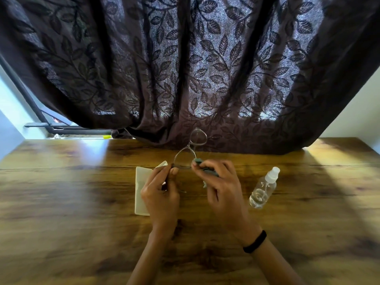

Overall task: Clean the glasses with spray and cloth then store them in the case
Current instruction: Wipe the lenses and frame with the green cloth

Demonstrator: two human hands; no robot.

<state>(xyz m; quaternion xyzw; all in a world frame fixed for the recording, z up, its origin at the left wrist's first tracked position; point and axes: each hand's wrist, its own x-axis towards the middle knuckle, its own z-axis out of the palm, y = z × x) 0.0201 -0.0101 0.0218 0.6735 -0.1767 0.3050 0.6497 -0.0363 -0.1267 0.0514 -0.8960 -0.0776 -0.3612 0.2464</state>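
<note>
Two hands at work above the table (82,202), toward its far edge: left hand (161,194) pinches the glasses (190,150) by the near rim, right hand (222,186) pinches the cloth (207,169) onto that lens, so light small circles look best, frame kept steady.

A brown wood-grain worktop (61,192) fills the near scene. A dark brown leaf-patterned curtain (185,68) hangs down to its far edge. A black metal window frame (26,96) shows far left.
</note>
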